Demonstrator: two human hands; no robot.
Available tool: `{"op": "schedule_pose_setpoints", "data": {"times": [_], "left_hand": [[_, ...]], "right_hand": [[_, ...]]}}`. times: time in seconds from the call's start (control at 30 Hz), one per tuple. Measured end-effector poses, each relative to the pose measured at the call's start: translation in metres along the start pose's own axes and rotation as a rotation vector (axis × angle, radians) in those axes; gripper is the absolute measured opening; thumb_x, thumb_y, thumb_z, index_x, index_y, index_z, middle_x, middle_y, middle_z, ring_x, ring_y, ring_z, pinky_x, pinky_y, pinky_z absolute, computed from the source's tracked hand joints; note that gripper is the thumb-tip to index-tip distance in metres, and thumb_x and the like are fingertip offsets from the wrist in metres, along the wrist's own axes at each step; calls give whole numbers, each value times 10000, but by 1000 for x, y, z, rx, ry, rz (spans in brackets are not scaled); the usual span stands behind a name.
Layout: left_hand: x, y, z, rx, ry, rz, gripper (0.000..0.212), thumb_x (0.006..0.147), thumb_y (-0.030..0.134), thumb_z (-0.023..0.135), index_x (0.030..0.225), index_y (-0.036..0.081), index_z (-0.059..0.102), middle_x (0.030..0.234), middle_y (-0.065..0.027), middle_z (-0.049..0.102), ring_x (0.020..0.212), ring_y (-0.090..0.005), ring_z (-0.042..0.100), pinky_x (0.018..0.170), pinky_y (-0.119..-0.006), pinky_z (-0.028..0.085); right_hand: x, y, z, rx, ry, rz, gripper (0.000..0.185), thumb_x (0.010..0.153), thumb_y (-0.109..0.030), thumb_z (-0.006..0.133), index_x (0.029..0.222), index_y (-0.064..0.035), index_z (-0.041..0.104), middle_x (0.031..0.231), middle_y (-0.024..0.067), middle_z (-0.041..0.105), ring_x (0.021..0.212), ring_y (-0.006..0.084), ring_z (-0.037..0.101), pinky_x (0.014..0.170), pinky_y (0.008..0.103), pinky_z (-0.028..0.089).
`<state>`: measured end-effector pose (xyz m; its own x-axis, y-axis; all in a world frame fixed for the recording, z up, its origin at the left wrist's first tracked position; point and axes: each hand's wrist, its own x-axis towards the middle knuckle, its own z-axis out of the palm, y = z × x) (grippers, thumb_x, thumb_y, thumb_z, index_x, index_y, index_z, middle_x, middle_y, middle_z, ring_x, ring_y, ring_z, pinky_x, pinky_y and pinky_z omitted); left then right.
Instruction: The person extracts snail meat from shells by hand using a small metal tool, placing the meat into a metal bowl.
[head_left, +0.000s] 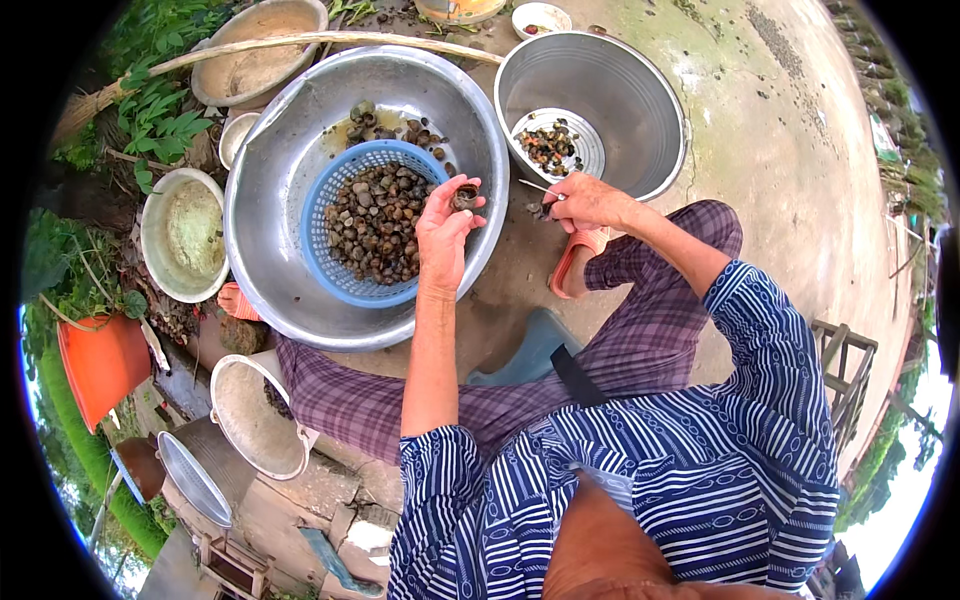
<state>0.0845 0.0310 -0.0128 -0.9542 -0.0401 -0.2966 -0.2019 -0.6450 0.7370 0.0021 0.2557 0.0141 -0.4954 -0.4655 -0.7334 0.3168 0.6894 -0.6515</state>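
Observation:
My left hand (444, 244) grips a brown snail shell (465, 197) between thumb and fingers, its opening turned up. It is above the right rim of a blue plastic colander (313, 262) heaped with snails (371, 225). The colander sits in a wide metal basin (281, 187), where more snails (424, 137) lie loose in a little murky water. My right hand (589, 201) holds a thin metal pick (541, 188) pointing left. Something dark (537, 211) shows beside its fingers; I cannot tell what. Just beyond is a deep metal pot (630, 112) with dark and orange snail pieces (551, 146) at its bottom.
A wooden pole (330, 37) crosses behind the basin. Pale bowls (182, 232) and a white bucket (259, 420) stand at the left, near an orange tub (105, 367). A small white bowl (541, 16) sits behind the pot. A wooden stool (844, 367) is at the right.

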Motion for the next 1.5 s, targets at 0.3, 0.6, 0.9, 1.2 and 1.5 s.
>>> {"op": "schedule_pose_setpoints", "data": {"times": [0.3,0.6,0.9,1.2,1.5], "left_hand": [[1,5,51,-11,-78,3,435,766,-85,438,1182,14,513,1132,-123,573,801,-169,575,647,-268,469],[10,2,55,-49,-101,-2,402,798,-27,455,1196,-1,505,1144,-169,564,822,-201,600,679,-297,495],[18,-7,58,-71,-77,8,394,808,-26,453,1199,-6,496,1144,-164,560,836,-213,600,699,-304,496],[35,0,66,142,-73,133,417,818,-68,494,1230,-15,451,1188,-154,528,1004,-273,585,860,-372,500],[54,-1,70,311,-137,193,390,789,-84,534,1175,-38,503,1159,-126,549,1003,-189,558,852,-324,500]], "right_hand": [[-20,0,-89,303,280,-300,542,861,-206,552,1341,-60,346,696,18,535,443,45,372,369,186,272],[-22,-13,-83,959,-246,-556,503,904,-153,391,1372,-18,268,790,95,567,478,69,362,397,199,274],[-19,-27,-67,935,-69,-517,445,905,-70,379,1346,-37,331,735,91,554,437,46,333,361,183,251],[-27,-36,-60,640,-58,-516,421,895,-33,362,1308,-63,432,658,19,504,409,29,356,333,180,258],[-29,-32,-53,381,-173,-358,315,909,-104,386,1190,-108,526,650,15,498,432,52,356,357,201,271]]}}
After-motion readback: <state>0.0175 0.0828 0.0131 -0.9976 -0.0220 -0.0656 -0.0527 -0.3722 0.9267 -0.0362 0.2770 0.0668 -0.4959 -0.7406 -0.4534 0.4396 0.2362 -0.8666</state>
